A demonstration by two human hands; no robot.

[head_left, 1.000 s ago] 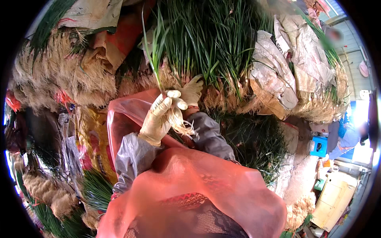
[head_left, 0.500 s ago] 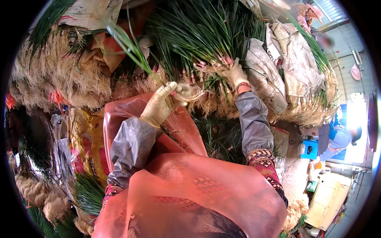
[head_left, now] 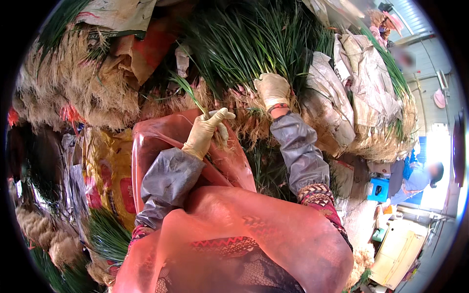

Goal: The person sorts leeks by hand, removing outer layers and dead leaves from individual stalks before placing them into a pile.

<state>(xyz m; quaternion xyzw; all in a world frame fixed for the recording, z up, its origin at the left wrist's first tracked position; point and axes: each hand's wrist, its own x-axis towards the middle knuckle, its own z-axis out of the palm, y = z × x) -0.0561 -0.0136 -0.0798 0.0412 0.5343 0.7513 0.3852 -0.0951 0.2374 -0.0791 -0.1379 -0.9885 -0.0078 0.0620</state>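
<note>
My left hand [head_left: 207, 134], in a pale glove, is closed round a few stalks of green garlic [head_left: 189, 93]. Their green leaves point up and away to the left, and pale roots hang below the fingers. In its glove, my right hand [head_left: 272, 91] presses on the stem bases of a large heap of green garlic [head_left: 244, 46]. Its fingers curl down among the stems and are partly hidden. Pinkish bulb ends and stringy roots of the heap show beside and below this hand.
A translucent red apron [head_left: 220, 205] covers my lap. Rooty bundles [head_left: 88, 93] lie at the left, and white woven sacks [head_left: 366, 73] at the right. A yellow sack [head_left: 112, 171] stands left of me. Farther right are a blue stool [head_left: 378, 189] and another person [head_left: 415, 180].
My right hand has moved slightly left and turned its back up over the stems. My left hand has shifted down and right; the stalks in it now reach less far up.
</note>
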